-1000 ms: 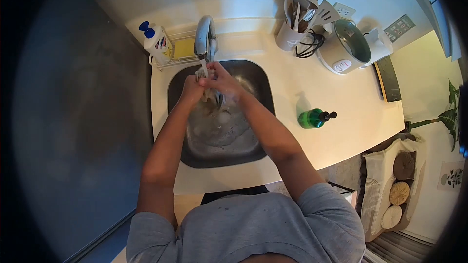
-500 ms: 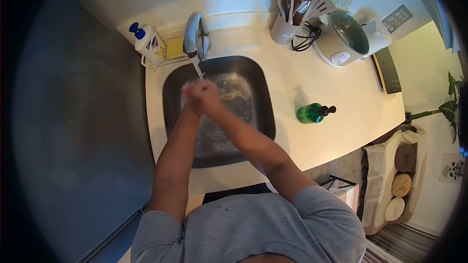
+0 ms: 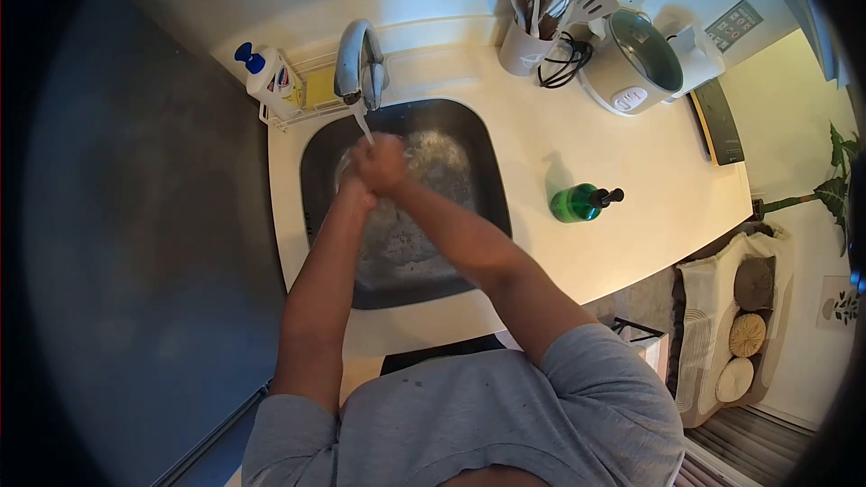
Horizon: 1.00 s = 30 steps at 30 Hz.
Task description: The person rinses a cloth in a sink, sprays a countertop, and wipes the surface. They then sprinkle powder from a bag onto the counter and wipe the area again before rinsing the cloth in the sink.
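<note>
Water runs from the chrome faucet point(image 3: 359, 59) in a thin stream point(image 3: 363, 122) onto my two hands, which are pressed together over the dark sink point(image 3: 494, 171). My right hand point(image 3: 388, 162) lies curled over my left hand point(image 3: 355, 184). Motion blurs both, and the fingers of my left hand are mostly hidden beneath the right. No object shows between them. Wet streaks and splashes cover the sink's bottom.
A green pump bottle point(image 3: 575, 204) stands on the counter point(image 3: 505, 113) right of the sink. Behind it are a utensil holder point(image 3: 525, 52) and a rice cooker point(image 3: 622, 77). A white bottle with a blue cap point(image 3: 271, 81) and a yellow sponge point(image 3: 319, 87) sit left of the faucet.
My hands have shifted slightly against each other under the stream, the right one further over the left. More splashing water shows at the back right of the sink.
</note>
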Available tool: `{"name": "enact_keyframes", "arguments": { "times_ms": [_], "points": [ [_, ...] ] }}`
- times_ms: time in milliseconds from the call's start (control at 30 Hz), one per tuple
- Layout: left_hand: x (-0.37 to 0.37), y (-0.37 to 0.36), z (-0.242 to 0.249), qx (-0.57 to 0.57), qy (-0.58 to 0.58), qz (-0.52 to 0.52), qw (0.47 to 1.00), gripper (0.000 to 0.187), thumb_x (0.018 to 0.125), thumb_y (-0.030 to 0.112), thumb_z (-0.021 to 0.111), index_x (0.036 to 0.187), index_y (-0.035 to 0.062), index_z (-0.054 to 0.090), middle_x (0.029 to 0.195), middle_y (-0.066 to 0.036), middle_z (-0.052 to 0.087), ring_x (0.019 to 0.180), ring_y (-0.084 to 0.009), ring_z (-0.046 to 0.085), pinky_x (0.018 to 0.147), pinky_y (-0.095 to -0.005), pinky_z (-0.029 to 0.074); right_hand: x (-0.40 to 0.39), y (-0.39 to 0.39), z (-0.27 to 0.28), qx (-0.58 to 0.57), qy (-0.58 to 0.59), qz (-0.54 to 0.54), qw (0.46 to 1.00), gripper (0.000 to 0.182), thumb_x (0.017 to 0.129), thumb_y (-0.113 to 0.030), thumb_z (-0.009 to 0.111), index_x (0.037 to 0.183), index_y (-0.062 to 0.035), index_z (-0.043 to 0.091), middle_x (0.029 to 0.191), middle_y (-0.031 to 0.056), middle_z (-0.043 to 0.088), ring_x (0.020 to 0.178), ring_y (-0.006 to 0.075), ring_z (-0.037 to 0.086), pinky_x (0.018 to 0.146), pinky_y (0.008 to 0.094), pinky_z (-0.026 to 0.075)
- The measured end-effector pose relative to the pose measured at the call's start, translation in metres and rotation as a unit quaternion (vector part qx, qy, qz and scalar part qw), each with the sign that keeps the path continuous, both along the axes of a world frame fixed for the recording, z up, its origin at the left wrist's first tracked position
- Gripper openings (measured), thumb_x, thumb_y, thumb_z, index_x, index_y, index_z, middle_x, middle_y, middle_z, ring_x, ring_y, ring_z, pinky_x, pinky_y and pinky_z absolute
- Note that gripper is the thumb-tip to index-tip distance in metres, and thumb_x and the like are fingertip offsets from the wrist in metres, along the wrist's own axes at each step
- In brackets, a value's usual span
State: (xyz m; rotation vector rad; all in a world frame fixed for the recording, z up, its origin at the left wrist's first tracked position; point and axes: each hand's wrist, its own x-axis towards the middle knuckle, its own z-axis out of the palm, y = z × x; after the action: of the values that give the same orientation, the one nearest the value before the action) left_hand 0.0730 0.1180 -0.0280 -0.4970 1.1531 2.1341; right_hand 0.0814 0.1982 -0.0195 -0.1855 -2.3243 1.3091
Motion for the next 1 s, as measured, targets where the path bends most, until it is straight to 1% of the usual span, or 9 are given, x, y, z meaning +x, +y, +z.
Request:
{"name": "enact_keyframes", "arguments": {
  "times_ms": [133,200,333,433,500,667,867,967,1000],
  "points": [
    [0.011,-0.014,0.02,-0.043,0.068,-0.136,0.987,0.025,0.074,0.016,0.057,0.097,0.0065,0.053,0.09,-0.004,0.058,0.079,-0.0146,0.057,0.069,-0.0293,0.046,-0.017,0.053,0.008,0.064,-0.065,0.047,0.995,0.03,0.071,-0.033,0.058,0.072,-0.0035,0.063,0.07,0.0204,0.057,0.073,0.038,0.055,0.067,0.0444,0.044],
    [0.014,-0.02,0.035,-0.276,0.273,-0.173,0.905,0.026,0.073,0.011,0.058,0.097,0.0017,0.054,0.09,-0.004,0.059,0.077,-0.0124,0.056,0.066,-0.025,0.046,-0.014,0.059,0.044,0.059,-0.186,0.197,0.961,0.033,0.076,-0.033,0.059,0.067,-0.0016,0.059,0.068,0.0201,0.055,0.068,0.0358,0.055,0.061,0.0372,0.042],
    [-0.024,-0.022,0.01,-0.165,0.417,-0.238,0.861,0.027,0.074,0.01,0.06,0.097,-0.0022,0.056,0.091,-0.004,0.06,0.079,-0.0103,0.055,0.066,-0.0257,0.046,-0.006,0.052,0.07,0.116,-0.199,0.303,0.925,0.036,0.075,-0.037,0.061,0.074,-0.0016,0.059,0.078,0.0177,0.056,0.073,0.0301,0.056,0.063,0.0349,0.042],
    [-0.028,-0.018,0.047,-0.358,0.438,-0.243,0.788,0.024,0.078,0.014,0.059,0.095,-0.0021,0.058,0.089,-0.003,0.06,0.078,-0.0086,0.053,0.07,-0.0253,0.044,0.006,0.052,0.062,-0.075,-0.034,0.232,0.969,0.035,0.075,-0.036,0.064,0.079,-0.0007,0.058,0.087,0.0117,0.057,0.078,0.0216,0.056,0.065,0.0331,0.043],
    [-0.016,-0.007,0.091,-0.309,0.339,-0.167,0.873,0.025,0.079,0.015,0.057,0.098,0.0002,0.058,0.087,-0.003,0.06,0.08,-0.0136,0.057,0.071,-0.0257,0.044,0.016,0.047,0.027,-0.388,-0.006,0.2,0.9,0.035,0.075,-0.031,0.067,0.091,-0.0009,0.058,0.094,0.0075,0.057,0.085,0.0166,0.054,0.072,0.0314,0.044],
    [-0.006,-0.023,0.111,-0.031,0.217,-0.032,0.975,0.026,0.082,0.018,0.054,0.102,0.0022,0.057,0.099,-0.008,0.059,0.088,-0.0179,0.056,0.076,-0.0306,0.045,0.034,0.073,-0.09,-0.298,-0.341,0.22,0.864,0.052,0.074,-0.023,0.069,0.117,-0.0019,0.048,0.106,0.0086,0.056,0.101,0.0167,0.05,0.089,0.0302,0.038],
    [0.0,-0.037,0.032,0.136,-0.009,0.04,0.99,0.043,0.085,0.035,0.046,0.115,0.0042,0.049,0.111,-0.011,0.054,0.098,-0.0231,0.054,0.087,-0.037,0.042,0.048,0.041,0.04,-0.578,-0.078,0.221,0.781,0.033,0.074,-0.021,0.066,0.1,-0.0026,0.061,0.091,0.0029,0.061,0.089,0.0155,0.055,0.087,0.0311,0.04],
    [0.006,-0.016,-0.007,0.216,-0.003,0.023,0.976,0.05,0.083,0.042,0.044,0.117,0.0054,0.047,0.112,-0.012,0.053,0.1,-0.0244,0.052,0.091,-0.0389,0.039,0.047,-0.001,0.047,-0.519,-0.085,0.161,0.835,0.02,0.073,-0.022,0.066,0.083,-0.0049,0.065,0.077,0.0036,0.062,0.077,0.0169,0.057,0.089,0.0304,0.037],
    [0.007,-0.009,-0.019,0.262,0.042,0.034,0.964,0.05,0.083,0.043,0.044,0.117,0.0067,0.046,0.112,-0.012,0.052,0.102,-0.0246,0.051,0.093,-0.0395,0.038,0.049,-0.013,0.056,-0.329,-0.086,0.151,0.928,0.017,0.073,-0.022,0.066,0.077,-0.0057,0.064,0.074,0.0062,0.06,0.074,0.0193,0.056,0.088,0.0323,0.037]
  ]
}}
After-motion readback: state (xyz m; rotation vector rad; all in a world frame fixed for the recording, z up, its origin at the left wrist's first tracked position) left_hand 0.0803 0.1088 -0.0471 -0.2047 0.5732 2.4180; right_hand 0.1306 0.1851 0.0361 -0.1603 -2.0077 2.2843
